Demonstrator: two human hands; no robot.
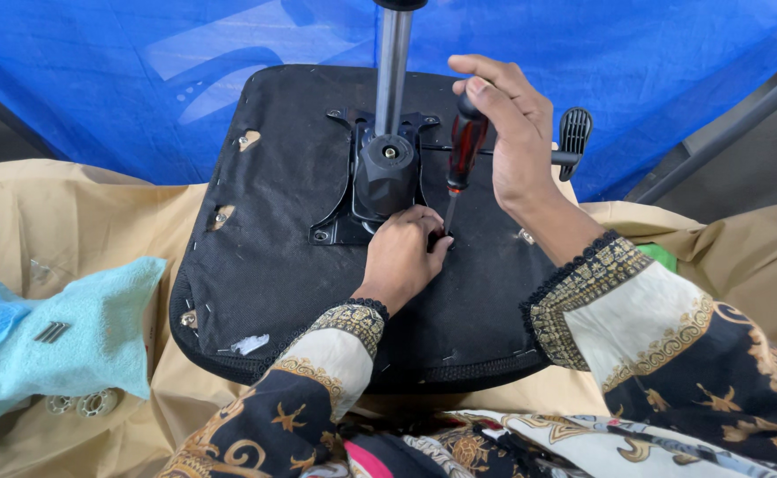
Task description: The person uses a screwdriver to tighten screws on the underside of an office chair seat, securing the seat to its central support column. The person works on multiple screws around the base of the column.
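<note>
An upturned black chair seat (282, 265) lies in front of me, its black metal mounting plate (340, 226) and chrome gas cylinder (393, 71) pointing up. My right hand (508, 133) grips a screwdriver (463, 155) with a red and black handle, held upright, its tip down at the plate's near right corner. My left hand (403, 257) rests on the seat at that same corner, fingers pinched around the spot where the tip meets the plate. What the fingers pinch is hidden.
A black lever (574, 133) sticks out right of the plate. Tan cloth (69, 204) covers the ground under the seat. A light blue towel (78, 327) at left carries a few grey screws (52, 332); small round parts (87, 404) lie below it. Blue tarp (140, 80) hangs behind.
</note>
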